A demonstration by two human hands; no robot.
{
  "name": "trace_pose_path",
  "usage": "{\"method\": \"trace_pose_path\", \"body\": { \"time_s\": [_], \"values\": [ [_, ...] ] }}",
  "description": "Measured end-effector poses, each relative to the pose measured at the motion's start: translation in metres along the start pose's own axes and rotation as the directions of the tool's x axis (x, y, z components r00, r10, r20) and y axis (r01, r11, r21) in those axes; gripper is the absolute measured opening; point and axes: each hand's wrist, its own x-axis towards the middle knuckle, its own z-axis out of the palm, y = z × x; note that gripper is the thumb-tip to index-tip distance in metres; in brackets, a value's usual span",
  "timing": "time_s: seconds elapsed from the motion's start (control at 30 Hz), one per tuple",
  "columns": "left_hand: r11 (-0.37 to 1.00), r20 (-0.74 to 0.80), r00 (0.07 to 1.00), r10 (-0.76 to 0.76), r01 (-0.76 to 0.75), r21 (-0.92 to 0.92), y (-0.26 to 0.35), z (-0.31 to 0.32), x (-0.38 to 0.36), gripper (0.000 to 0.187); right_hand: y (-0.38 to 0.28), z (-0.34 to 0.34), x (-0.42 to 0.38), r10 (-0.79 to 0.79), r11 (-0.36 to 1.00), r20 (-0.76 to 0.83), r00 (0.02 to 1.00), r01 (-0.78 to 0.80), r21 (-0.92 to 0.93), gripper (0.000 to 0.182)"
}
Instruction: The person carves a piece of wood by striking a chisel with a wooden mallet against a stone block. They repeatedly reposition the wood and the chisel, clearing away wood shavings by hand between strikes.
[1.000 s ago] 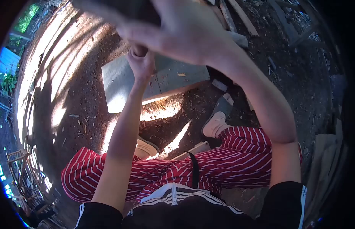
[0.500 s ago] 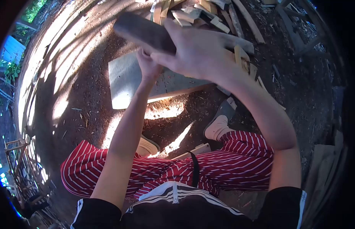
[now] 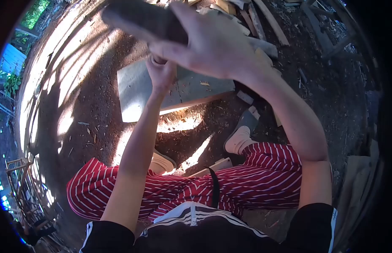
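My right hand [image 3: 217,44] is raised in front of me, its fingers and thumb gripping a dark brown wooden block [image 3: 141,20]. The block is slightly blurred and sticks out to the left of the hand. Lower down and closer to the slab, my left hand [image 3: 163,75] is closed in a fist. Whatever it grips is hidden behind the block and my right hand. Beneath both hands a thick, flat wooden slab [image 3: 132,95] lies on the ground, with a small chip [image 3: 204,84] on its surface.
Wood offcuts [image 3: 236,17] are piled beyond the slab, and long boards [image 3: 272,23] lie at the upper right. My sandalled foot [image 3: 240,135] rests right of the slab. More planks [image 3: 352,185] are stacked at the right edge. Wood shavings litter the dirt ground.
My right hand and the dark block have moved up and to the left, closer to the camera. My left hand stays over the slab, shifted only slightly.
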Motion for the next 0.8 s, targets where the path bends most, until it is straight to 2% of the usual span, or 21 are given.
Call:
{"method": "trace_pose_path", "body": {
  "time_s": [0.03,0.1,0.13,0.2,0.23,0.27,0.3,0.33,0.37,0.4,0.43,0.47,0.5,0.53,0.57,0.6,0.63,0.67,0.7,0.77,0.8],
  "values": [
    [1.0,-0.007,1.0,-0.011,0.011,0.002,-0.004,-0.001,-0.001,0.014,0.003,0.0,0.004,-0.066,0.986,-0.116,0.991,0.082,0.144,0.061],
    [0.992,-0.023,1.0,0.002,0.001,0.123,-0.004,-0.003,0.001,0.013,0.005,0.001,0.007,-0.131,0.963,-0.338,0.932,0.201,0.182,0.067],
    [0.994,-0.073,0.996,0.057,-0.049,0.1,0.005,0.0,-0.004,0.014,0.009,0.018,0.002,-0.135,0.961,-0.339,0.931,0.206,0.186,0.067],
    [0.996,-0.053,0.998,0.035,-0.03,0.079,0.0,-0.007,-0.007,0.014,0.01,0.047,-0.01,0.056,0.995,-0.125,0.991,-0.045,0.085,0.078],
    [0.999,-0.023,1.0,0.002,-0.001,0.054,-0.004,-0.004,-0.007,0.015,0.013,0.039,-0.01,0.063,0.996,-0.139,0.988,-0.053,0.074,0.078],
    [0.99,-0.038,0.989,0.142,-0.141,0.03,-0.01,-0.001,-0.001,0.016,0.018,0.03,-0.003,0.005,1.0,-0.077,0.997,-0.006,-0.022,0.078],
    [0.992,-0.031,0.992,0.126,-0.125,0.036,-0.003,-0.002,-0.003,0.016,0.011,0.02,-0.002,-0.028,0.995,0.012,1.0,0.029,-0.092,0.077],
    [1.0,-0.013,1.0,-0.013,0.013,0.009,0.006,-0.002,-0.006,0.017,0.008,0.016,-0.002,-0.011,0.997,0.028,1.0,0.013,-0.081,0.077],
    [0.99,0.0,0.99,-0.142,0.142,-0.021,0.009,-0.003,-0.007,0.017,0.008,0.011,0.004,-0.096,0.99,-0.102,0.99,0.106,0.095,0.075],
    [0.989,0.023,0.989,-0.145,0.146,-0.012,0.003,-0.005,-0.005,0.018,0.008,0.009,0.009,-0.161,0.942,-0.245,0.956,0.223,0.252,0.074],
    [0.99,0.011,0.99,-0.144,0.144,-0.01,-0.035,-0.012,0.0,0.018,0.004,0.011,0.006,-0.171,0.939,-0.241,0.955,0.232,0.256,0.074],
    [0.967,-0.112,0.962,-0.247,0.252,0.029,-0.097,-0.021,0.007,0.019,-0.002,0.013,-0.004,-0.085,0.988,-0.076,0.993,0.094,0.122,0.072],
    [0.933,-0.234,0.912,-0.336,0.356,0.05,-0.128,-0.025,0.013,0.021,-0.002,0.018,-0.013,0.03,0.999,0.072,0.997,-0.027,-0.04,0.07],
    [0.944,-0.573,0.778,0.257,-0.074,0.322,-0.084,0.033,0.014,0.023,0.002,0.033,-0.016,-0.114,0.989,-0.041,0.993,0.11,-0.094,0.068],
    [0.945,-0.563,0.784,0.26,-0.088,0.314,-0.068,0.023,0.011,0.023,0.015,0.037,-0.019,-0.106,0.99,-0.054,0.993,0.1,-0.104,0.068],
    [0.993,-0.255,0.964,0.078,-0.052,0.104,-0.06,-0.003,0.011,0.023,0.012,0.022,-0.011,-0.082,0.996,-0.028,0.996,0.081,-0.024,0.068],
    [0.994,0.126,0.988,-0.084,0.092,-0.065,-0.056,-0.024,0.002,0.024,0.005,0.011,-0.008,-0.044,0.996,0.022,0.999,0.042,0.078,0.067],
    [0.972,0.156,0.96,-0.232,0.225,0.063,-0.045,-0.023,0.012,0.03,-0.002,0.0,-0.005,-0.055,0.986,-0.061,0.997,0.064,0.153,0.065],
    [0.971,0.149,0.96,-0.237,0.231,0.061,-0.033,-0.027,0.014,0.03,0.001,0.004,-0.003,-0.058,0.986,-0.053,0.997,0.065,0.154,0.065],
    [0.94,0.522,0.853,-0.033,0.204,-0.274,-0.012,-0.04,0.016,0.031,0.004,0.014,0.001,-0.11,0.93,-0.351,0.93,0.221,0.293,0.062],
    [0.944,-0.153,0.945,-0.289,0.255,-0.208,-0.018,-0.01,0.008,0.028,0.002,0.021,-0.01,-0.018,0.997,-0.131,0.991,0.029,0.077,0.061]
  ]
}}
